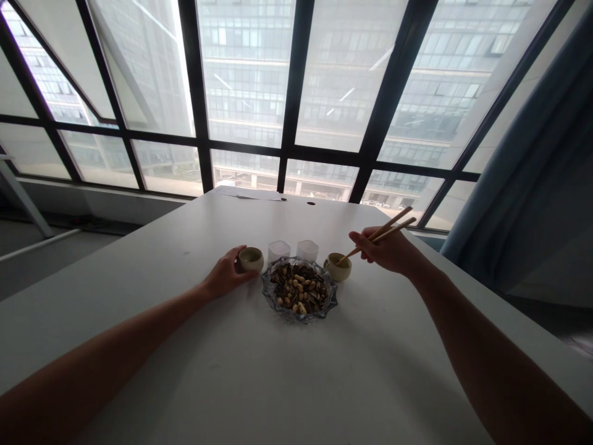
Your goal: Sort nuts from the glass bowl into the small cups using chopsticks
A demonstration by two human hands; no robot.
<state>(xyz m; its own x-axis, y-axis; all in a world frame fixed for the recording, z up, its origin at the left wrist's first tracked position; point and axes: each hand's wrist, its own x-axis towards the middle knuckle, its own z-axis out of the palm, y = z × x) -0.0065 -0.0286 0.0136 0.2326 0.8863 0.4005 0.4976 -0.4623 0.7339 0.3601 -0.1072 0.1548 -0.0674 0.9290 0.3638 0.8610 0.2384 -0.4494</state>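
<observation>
My left hand [228,273] is wrapped round the side of a small pale cup [251,262] on the table. In my right hand [380,248] is a pair of wooden chopsticks [388,228], their tips down in a second pale cup [341,272] with dark marks on its side. Between the two cups sits a clear glass bowl [334,299] with a jagged rim. It holds peanuts [299,285] mixed with dark striped seeds that look like sunflower seeds. What lies inside either cup is too small to make out.
Two frosted, see-through cups [278,250] stand just behind the glass bowl. Papers [248,193] lie at the far end of the white table [296,383], near two dark round holes. Beyond it are large windows, with a blue curtain [519,167] at the right.
</observation>
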